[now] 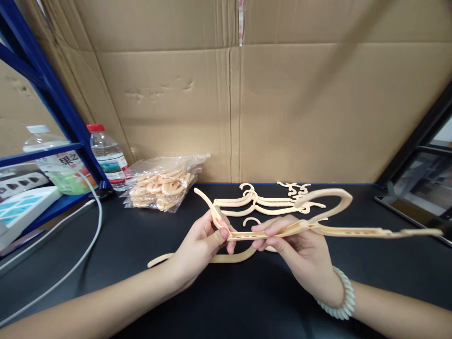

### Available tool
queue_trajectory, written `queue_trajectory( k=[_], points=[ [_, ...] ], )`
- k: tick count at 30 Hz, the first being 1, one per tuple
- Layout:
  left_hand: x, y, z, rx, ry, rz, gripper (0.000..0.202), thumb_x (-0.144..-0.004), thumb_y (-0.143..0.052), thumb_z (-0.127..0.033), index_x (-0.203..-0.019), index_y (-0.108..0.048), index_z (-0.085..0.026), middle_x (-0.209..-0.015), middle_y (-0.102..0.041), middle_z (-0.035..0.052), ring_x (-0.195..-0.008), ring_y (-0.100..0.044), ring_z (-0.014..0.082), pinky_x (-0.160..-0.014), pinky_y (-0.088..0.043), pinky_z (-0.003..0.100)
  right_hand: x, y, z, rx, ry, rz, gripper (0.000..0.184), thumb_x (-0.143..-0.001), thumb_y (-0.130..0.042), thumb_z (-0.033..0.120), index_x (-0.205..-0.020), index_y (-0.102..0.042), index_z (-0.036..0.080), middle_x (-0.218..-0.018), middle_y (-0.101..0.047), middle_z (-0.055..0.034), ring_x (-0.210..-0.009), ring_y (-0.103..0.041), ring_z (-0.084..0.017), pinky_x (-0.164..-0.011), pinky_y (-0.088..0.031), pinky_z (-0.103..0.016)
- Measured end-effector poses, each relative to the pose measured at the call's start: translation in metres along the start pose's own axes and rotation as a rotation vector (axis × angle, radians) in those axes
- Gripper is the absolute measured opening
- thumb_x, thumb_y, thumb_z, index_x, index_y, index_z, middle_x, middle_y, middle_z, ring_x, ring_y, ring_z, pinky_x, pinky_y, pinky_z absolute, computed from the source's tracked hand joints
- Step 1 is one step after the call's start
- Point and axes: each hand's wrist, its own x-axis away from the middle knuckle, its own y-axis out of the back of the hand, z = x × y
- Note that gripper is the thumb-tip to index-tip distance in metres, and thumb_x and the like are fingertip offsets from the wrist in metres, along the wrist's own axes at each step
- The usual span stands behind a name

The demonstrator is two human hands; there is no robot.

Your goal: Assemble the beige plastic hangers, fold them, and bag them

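Note:
A cream plastic folding hanger (353,230) is held up sideways above the table, its hook pointing up and right. My right hand (300,254) grips its near arm close to the hook, thumb below and fingers on top. My left hand (201,245) pinches a curved end piece (208,202) where it meets the tip of that arm; whether the two are joined is hidden by the fingers. Beneath my hands another hanger (233,258) lies on the table, partly covered by them. Further back lie several assembled hangers (236,202) close together.
At the back left sits a clear plastic bag (162,183) of hanger parts, beside a red-capped water bottle (109,157). Small loose pieces (294,187) lie at the back right. A white cable (95,226) loops across the left side. Cardboard (169,113) walls the back.

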Motion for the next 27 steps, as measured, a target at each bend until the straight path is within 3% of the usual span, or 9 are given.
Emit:
queue_trajectory(
  k=[4,10,13,16,18,20,22,24,27],
  points=[
    [0.002,-0.003,0.002,-0.005,-0.017,-0.102,0.032,-0.075,-0.078,-0.031,-0.072,-0.050,-0.016,-0.067,-0.059,-0.0050,-0.055,-0.055,0.0083,-0.060,-0.042,0.022,0.003,-0.003,-0.001,-0.058,-0.076,-0.028,0.008,-0.089,-0.061,0.015,-0.092,-0.065,0.022,-0.095,-0.070,-0.0029,-0.077,-0.072,-0.015,-0.074,-0.061,-0.026],
    [0.004,-0.011,0.000,0.038,0.082,-0.214,0.033,-0.070,-0.082,-0.032,-0.070,-0.054,-0.015,-0.072,-0.064,-0.0020,-0.070,-0.064,0.0118,-0.075,-0.051,0.025,-0.003,0.001,-0.003,-0.118,-0.205,-0.142,0.006,-0.087,-0.067,0.023,-0.091,-0.063,0.020,-0.092,-0.074,-0.0038,-0.072,-0.073,-0.015,-0.068,-0.062,-0.022],
    [0.010,-0.016,0.005,-0.071,0.204,-0.283,0.030,-0.079,-0.072,-0.039,-0.074,-0.057,-0.014,-0.077,-0.066,0.0019,-0.070,-0.065,0.0116,-0.073,-0.053,0.024,-0.009,0.004,-0.006,-0.141,-0.278,-0.189,0.012,-0.085,-0.069,0.028,-0.092,-0.064,0.020,-0.092,-0.074,-0.0040,-0.075,-0.073,-0.015,-0.069,-0.061,-0.022],
    [0.025,-0.022,0.007,-0.369,0.274,-0.117,0.032,-0.091,-0.055,-0.038,-0.069,-0.053,-0.015,-0.070,-0.066,0.0037,-0.053,-0.063,0.0114,-0.051,-0.051,0.022,-0.012,0.006,-0.007,-0.182,-0.337,-0.252,0.017,-0.083,-0.072,0.033,-0.091,-0.065,0.019,-0.091,-0.073,-0.0033,-0.078,-0.072,-0.015,-0.072,-0.060,-0.023],
    [0.035,-0.026,0.001,-0.753,-0.009,0.084,0.028,-0.091,-0.054,-0.026,-0.065,-0.051,-0.016,-0.060,-0.062,0.0008,-0.045,-0.057,0.0107,-0.043,-0.045,0.021,-0.012,0.005,-0.006,-0.220,-0.385,-0.288,0.020,-0.081,-0.074,0.035,-0.090,-0.065,0.019,-0.091,-0.073,-0.0032,-0.080,-0.072,-0.015,-0.073,-0.059,-0.023],
    [0.039,-0.027,-0.008,-1.162,-0.601,0.213,0.015,-0.088,-0.056,-0.012,-0.073,-0.059,-0.016,-0.071,-0.066,0.0040,-0.061,-0.062,0.0146,-0.054,-0.049,0.025,-0.008,0.001,-0.003,-0.264,-0.457,-0.303,0.024,-0.078,-0.076,0.036,-0.089,-0.065,0.018,-0.091,-0.073,-0.0036,-0.081,-0.072,-0.016,-0.073,-0.059,-0.024],
    [0.036,-0.024,-0.016,-1.449,-1.003,0.273,0.007,-0.084,-0.062,-0.009,-0.087,-0.063,-0.015,-0.085,-0.070,0.0071,-0.078,-0.064,0.0210,-0.068,-0.053,0.033,-0.002,-0.005,0.000,-0.306,-0.539,-0.285,0.026,-0.077,-0.077,0.036,-0.090,-0.064,0.017,-0.093,-0.073,-0.0046,-0.081,-0.071,-0.015,-0.073,-0.058,-0.024],
    [0.030,-0.019,-0.018,-1.611,-0.936,0.234,0.017,-0.087,-0.059,-0.012,-0.104,-0.061,-0.014,-0.102,-0.069,0.0106,-0.088,-0.062,0.0233,-0.076,-0.053,0.037,0.006,-0.011,0.004,-0.340,-0.615,-0.248,0.028,-0.076,-0.077,0.036,-0.091,-0.064,0.016,-0.093,-0.073,-0.0058,-0.082,-0.071,-0.015,-0.074,-0.058,-0.025],
    [0.023,-0.012,-0.014,-1.690,-0.843,0.252,0.020,-0.093,-0.047,-0.011,-0.110,-0.058,-0.011,-0.100,-0.067,0.0114,-0.086,-0.061,0.0219,-0.076,-0.054,0.036,0.013,-0.018,0.007,-0.378,-0.724,-0.215,0.030,-0.077,-0.077,0.036,-0.091,-0.061,0.015,-0.092,-0.072,-0.0077,-0.085,-0.070,-0.016,-0.077,-0.057,-0.027]
  ],
)
